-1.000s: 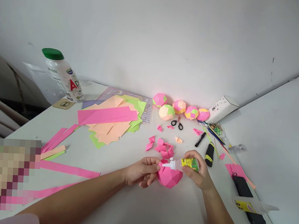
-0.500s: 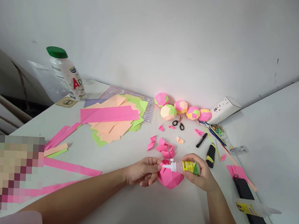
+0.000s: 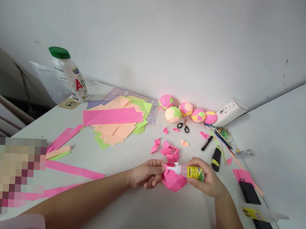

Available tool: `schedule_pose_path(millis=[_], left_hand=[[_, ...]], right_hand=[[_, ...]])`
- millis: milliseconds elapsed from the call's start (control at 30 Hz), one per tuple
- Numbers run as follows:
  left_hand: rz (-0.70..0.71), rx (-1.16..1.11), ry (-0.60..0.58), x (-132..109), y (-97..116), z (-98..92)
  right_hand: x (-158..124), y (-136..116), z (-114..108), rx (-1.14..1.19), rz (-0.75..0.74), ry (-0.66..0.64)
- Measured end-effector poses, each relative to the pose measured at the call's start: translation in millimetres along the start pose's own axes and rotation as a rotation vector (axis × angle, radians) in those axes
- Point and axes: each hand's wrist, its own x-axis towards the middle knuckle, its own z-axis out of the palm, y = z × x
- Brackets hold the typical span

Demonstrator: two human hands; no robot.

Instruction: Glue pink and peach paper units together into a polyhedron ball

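A half-built pink paper ball (image 3: 173, 182) rests on the white table (image 3: 127, 209) in front of me. My left hand (image 3: 145, 174) grips its left side, fingers closed on the paper. My right hand (image 3: 208, 180) holds a small glue bottle (image 3: 191, 171) with a green and yellow label. The bottle lies sideways, its white nozzle pointing left and touching the ball's upper rim near my left fingertips. Just behind the ball sits a cluster of folded pink paper pieces (image 3: 168, 150).
Several finished multicoloured paper balls (image 3: 186, 112) line the wall, with small scissors (image 3: 183, 126) before them. A stack of coloured sheets (image 3: 116, 121) and pink strips (image 3: 73, 170) lie left. A green-capped bottle (image 3: 69, 75) stands far left. Pens, a knife (image 3: 216, 158) and a white box (image 3: 231, 111) lie right.
The glue bottle has shifted slightly down and left, bringing its nozzle onto the ball's rim. My left hand stays on the ball.
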Motion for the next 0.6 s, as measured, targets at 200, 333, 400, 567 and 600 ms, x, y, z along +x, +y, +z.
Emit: schedule_pose_path(millis=[200, 333, 400, 567, 600], left_hand=[[-0.008, 0.0, 0.016, -0.9, 1.9, 1.4], [-0.004, 0.004, 0.011, -0.5, 1.2, -0.3], [-0.001, 0.002, 0.009, -0.1, 0.7, -1.2], [0.002, -0.014, -0.003, -0.1, -0.3, -2.0], [0.002, -0.015, -0.004, -0.2, -0.4, -1.8]], right_hand=[[1.0, -2.3, -0.7, -0.021, 0.005, -0.018], [0.4, 0.1, -0.5, -0.037, -0.005, -0.024], [0.0, 1.6, -0.3, -0.047, -0.017, -0.022], [-0.8, 3.6, -0.7, -0.062, -0.044, -0.023], [-0.8, 3.7, -0.8, -0.062, -0.05, -0.024]])
